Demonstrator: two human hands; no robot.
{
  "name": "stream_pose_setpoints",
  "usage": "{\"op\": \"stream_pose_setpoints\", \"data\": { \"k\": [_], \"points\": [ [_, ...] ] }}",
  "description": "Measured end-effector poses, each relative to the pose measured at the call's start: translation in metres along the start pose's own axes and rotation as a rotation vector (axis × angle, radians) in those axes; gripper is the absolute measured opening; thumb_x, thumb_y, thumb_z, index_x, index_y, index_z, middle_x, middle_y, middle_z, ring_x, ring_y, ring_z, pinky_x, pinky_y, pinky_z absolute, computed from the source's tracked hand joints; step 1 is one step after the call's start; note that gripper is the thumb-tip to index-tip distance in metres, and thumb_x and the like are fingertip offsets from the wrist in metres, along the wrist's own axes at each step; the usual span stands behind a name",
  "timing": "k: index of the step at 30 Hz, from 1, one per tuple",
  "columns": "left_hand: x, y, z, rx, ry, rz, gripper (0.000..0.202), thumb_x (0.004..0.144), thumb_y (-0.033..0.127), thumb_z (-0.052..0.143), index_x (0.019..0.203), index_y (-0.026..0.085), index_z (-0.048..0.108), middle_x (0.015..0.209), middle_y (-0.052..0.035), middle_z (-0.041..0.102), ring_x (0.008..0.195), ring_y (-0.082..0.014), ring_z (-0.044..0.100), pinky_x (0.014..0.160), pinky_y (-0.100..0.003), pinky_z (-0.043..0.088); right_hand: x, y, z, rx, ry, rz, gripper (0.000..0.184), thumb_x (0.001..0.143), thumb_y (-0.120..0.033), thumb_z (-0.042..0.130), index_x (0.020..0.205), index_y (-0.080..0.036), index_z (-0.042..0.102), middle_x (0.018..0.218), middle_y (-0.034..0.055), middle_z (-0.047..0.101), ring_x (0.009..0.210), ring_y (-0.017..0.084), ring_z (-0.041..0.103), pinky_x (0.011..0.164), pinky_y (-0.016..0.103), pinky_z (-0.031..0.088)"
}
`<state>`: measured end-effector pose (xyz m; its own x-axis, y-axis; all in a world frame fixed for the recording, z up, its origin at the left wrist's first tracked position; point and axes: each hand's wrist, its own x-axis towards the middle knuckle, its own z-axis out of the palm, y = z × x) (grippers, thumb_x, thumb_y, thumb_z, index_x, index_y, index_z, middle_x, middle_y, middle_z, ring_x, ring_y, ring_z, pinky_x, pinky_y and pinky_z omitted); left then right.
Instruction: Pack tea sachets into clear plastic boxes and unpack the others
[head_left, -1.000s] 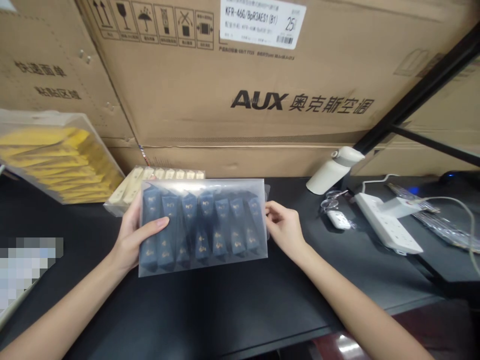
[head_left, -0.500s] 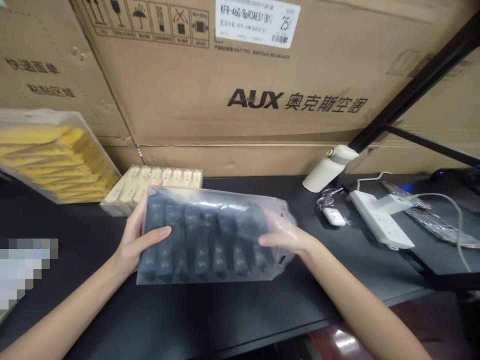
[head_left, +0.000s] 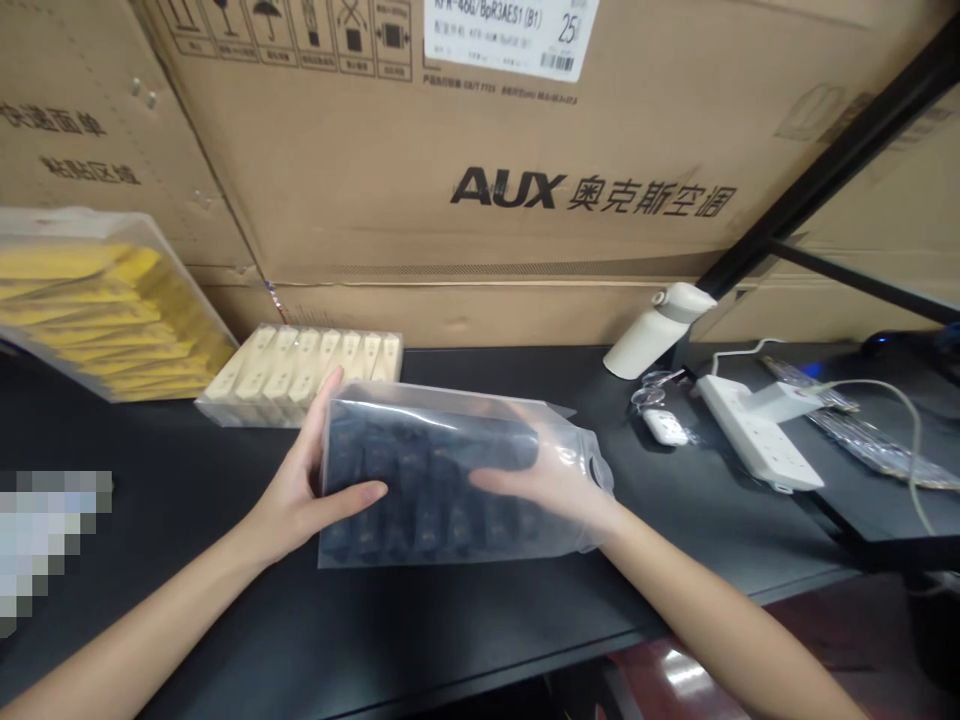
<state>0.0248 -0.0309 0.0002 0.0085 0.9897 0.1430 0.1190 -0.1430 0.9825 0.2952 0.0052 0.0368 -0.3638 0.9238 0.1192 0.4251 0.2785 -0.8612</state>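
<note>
A clear plastic bag (head_left: 420, 555) holding a row of several dark blue packets (head_left: 420, 480) is held just above the black table (head_left: 465, 620). My left hand (head_left: 307, 495) grips the bag's left end, thumb across the front and fingers behind. My right hand (head_left: 547, 480) is pushed inside the bag's open right end, seen through the plastic, its fingers stretched flat over the packets.
A clear pack of cream packets (head_left: 300, 375) lies behind the bag, with a tilted clear box of yellow packets (head_left: 97, 310) at the left. Large cardboard cartons (head_left: 480, 150) wall the back. To the right are a white bottle (head_left: 652, 330), a power strip (head_left: 757, 440) and cables.
My right hand has gone from the bag's right edge into its open end and reached further in over the packets. The bag has tilted flatter and shifted right.
</note>
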Motion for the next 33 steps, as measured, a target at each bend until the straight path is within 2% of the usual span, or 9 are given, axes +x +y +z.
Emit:
{"op": "stream_pose_setpoints", "data": {
  "k": [3,5,9,13,19,22,26,28,33],
  "points": [
    [0.0,0.001,0.0,-0.173,-0.027,-0.25,0.069,0.059,0.031,0.089,0.123,0.022,0.066,0.115,-0.0111,0.076,0.113,-0.0388,0.068,0.094,-0.046,0.057,-0.004,-0.001,0.0,0.011,0.002,-0.054,0.052,0.068,-0.034,0.082,0.115,-0.023,0.061,0.117,0.0072,0.069,0.113,0.03,0.066,0.101,0.045,0.054],
    [0.001,0.002,-0.001,-0.253,-0.003,-0.316,0.053,0.054,0.028,0.092,0.102,0.022,0.072,0.098,-0.0077,0.079,0.1,-0.0355,0.073,0.083,-0.039,0.062,-0.007,-0.007,-0.004,-0.028,-0.029,-0.076,0.057,0.069,-0.036,0.082,0.119,-0.023,0.059,0.119,0.0078,0.068,0.113,0.03,0.065,0.099,0.045,0.054],
    [0.003,0.007,-0.002,-0.396,0.118,-0.319,0.037,0.05,0.021,0.091,0.082,0.025,0.074,0.088,-0.0031,0.08,0.087,-0.0292,0.076,0.07,-0.031,0.064,-0.01,-0.026,-0.025,-0.167,-0.025,-0.159,0.062,0.064,-0.033,0.084,0.12,-0.025,0.06,0.123,0.0077,0.065,0.115,0.03,0.064,0.1,0.046,0.054],
    [0.009,0.016,-0.006,-0.51,0.183,-0.363,0.031,0.046,0.012,0.087,0.073,0.022,0.074,0.077,-0.0027,0.079,0.07,-0.0251,0.076,0.058,-0.027,0.063,-0.007,-0.032,-0.059,-0.051,0.054,-0.185,0.059,0.062,-0.035,0.086,0.116,-0.025,0.063,0.115,0.0056,0.07,0.106,0.03,0.068,0.096,0.046,0.056],
    [0.02,0.02,-0.012,-0.615,0.331,-0.444,0.011,0.063,0.008,0.068,0.068,0.017,0.072,0.064,-0.0037,0.077,0.051,-0.021,0.072,0.049,-0.027,0.062,0.016,-0.011,-0.127,0.208,0.262,0.013,0.052,0.065,-0.047,0.082,0.109,-0.025,0.067,0.113,0.007,0.072,0.1,0.03,0.07,0.085,0.044,0.06],
    [0.022,0.015,-0.015,-0.669,0.342,-0.431,0.01,0.07,0.011,0.067,0.072,0.02,0.072,0.064,-0.0021,0.077,0.054,-0.0225,0.074,0.053,-0.031,0.064,0.05,0.017,-0.158,-0.098,0.316,0.073,0.053,0.066,-0.046,0.081,0.11,-0.02,0.067,0.111,0.0096,0.073,0.099,0.03,0.071,0.086,0.042,0.059],
    [0.023,0.012,-0.016,-0.674,0.338,-0.411,0.009,0.072,0.013,0.069,0.074,0.021,0.07,0.066,-0.0024,0.078,0.062,-0.0263,0.077,0.06,-0.036,0.066,0.1,0.062,-0.17,-0.824,0.15,0.374,0.065,0.063,-0.036,0.084,0.119,-0.01,0.063,0.118,0.0176,0.07,0.108,0.032,0.067,0.094,0.039,0.052],
    [0.024,0.012,-0.016,-0.671,0.33,-0.414,0.009,0.071,0.011,0.069,0.074,0.02,0.07,0.065,-0.0032,0.077,0.064,-0.027,0.077,0.062,-0.037,0.067,0.116,0.08,-0.165,-0.92,0.074,0.5,0.061,0.067,-0.034,0.082,0.119,-0.009,0.063,0.116,0.0181,0.07,0.105,0.03,0.068,0.088,0.034,0.053],
    [0.025,0.013,-0.016,-0.693,0.33,-0.439,0.005,0.07,0.015,0.069,0.072,0.02,0.069,0.063,-0.0029,0.076,0.072,-0.0298,0.079,0.067,-0.039,0.067,0.135,0.108,-0.148,-0.958,0.108,0.585,0.069,0.071,-0.04,0.08,0.124,-0.002,0.057,0.122,0.025,0.066,0.107,0.031,0.066,0.082,0.032,0.052]
  ]
}}
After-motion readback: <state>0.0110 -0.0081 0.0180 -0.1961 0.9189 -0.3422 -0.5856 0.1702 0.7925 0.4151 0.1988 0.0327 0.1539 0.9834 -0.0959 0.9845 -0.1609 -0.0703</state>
